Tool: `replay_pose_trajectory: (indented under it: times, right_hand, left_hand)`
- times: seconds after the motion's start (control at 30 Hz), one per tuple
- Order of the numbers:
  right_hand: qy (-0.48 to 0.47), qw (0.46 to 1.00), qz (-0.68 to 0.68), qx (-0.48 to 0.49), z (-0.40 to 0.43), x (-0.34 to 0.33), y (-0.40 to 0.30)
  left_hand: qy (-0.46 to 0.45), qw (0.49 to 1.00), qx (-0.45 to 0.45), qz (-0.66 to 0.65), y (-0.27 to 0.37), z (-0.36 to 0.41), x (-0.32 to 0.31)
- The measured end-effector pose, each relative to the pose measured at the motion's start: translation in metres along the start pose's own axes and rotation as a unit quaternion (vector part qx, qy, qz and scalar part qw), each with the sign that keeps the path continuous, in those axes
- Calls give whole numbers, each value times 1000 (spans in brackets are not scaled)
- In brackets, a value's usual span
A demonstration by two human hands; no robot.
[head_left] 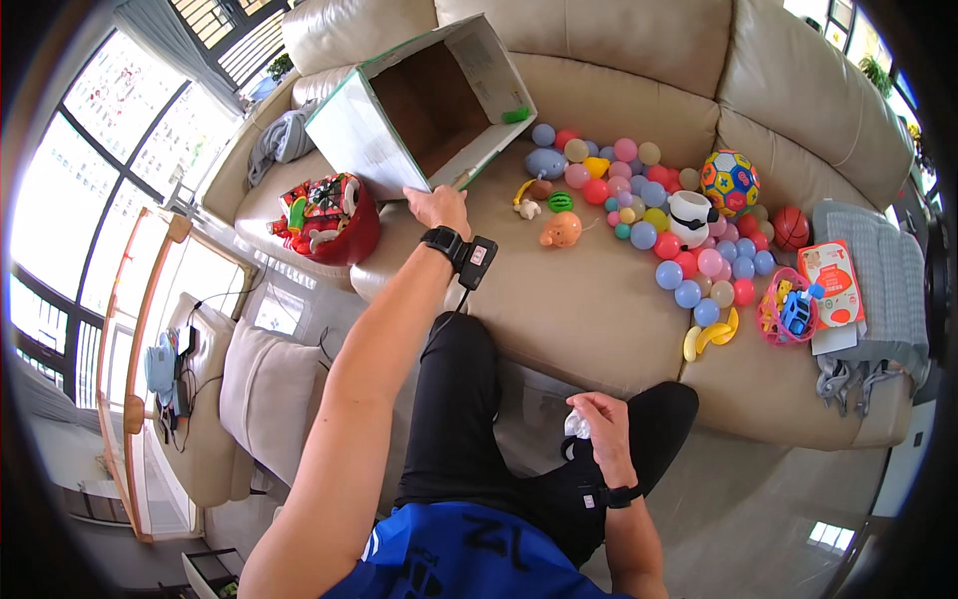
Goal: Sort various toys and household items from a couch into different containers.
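Note:
My left hand (441,208) grips the lower front rim of a large white cardboard box (367,123). The box is tilted on the sofa, its brown inside showing, and a small green piece (516,115) lies at the inner right wall. Close to my lap, my right hand (608,430) pinches a crumpled white tissue or cloth (577,424). To the box's right, plastic balls (668,275) are spread over the seat. Nearer the box lie an orange animal toy (561,229), a watermelon-patterned toy (560,201) and a blue-grey toy (545,163).
Left of the box, a red tub (352,243) holds toys. A white toy container (689,219), a patterned ball (730,183), a toy basketball (791,227), yellow bananas (717,333) and a pink basket (771,335) sit on the beige sofa (584,322). A grey blanket (883,284) covers its right end.

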State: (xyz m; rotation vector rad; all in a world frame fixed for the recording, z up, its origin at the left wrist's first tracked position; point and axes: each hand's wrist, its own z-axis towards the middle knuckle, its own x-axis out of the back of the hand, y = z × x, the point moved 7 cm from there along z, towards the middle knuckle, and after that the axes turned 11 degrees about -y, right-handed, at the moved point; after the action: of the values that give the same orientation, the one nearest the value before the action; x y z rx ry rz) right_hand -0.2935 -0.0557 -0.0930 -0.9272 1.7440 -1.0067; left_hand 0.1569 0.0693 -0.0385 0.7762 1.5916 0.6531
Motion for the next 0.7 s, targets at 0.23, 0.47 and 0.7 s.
replay_pose_trajectory:
  times: [0.23, 0.47, 0.7]
  right_hand:
    - [11, 1000, 15, -2, -3, 5, 2]
    - [12, 1000, 18, -22, 0, 8, 14]
    - [2, 1000, 7, -15, 3, 7, 19]
  left_hand:
    - [43, 994, 81, -66, -21, -11, -13]
    - [-14, 992, -13, -128, -27, -11, -9]
    - [-71, 992, -85, -66, 6, -36, -33]
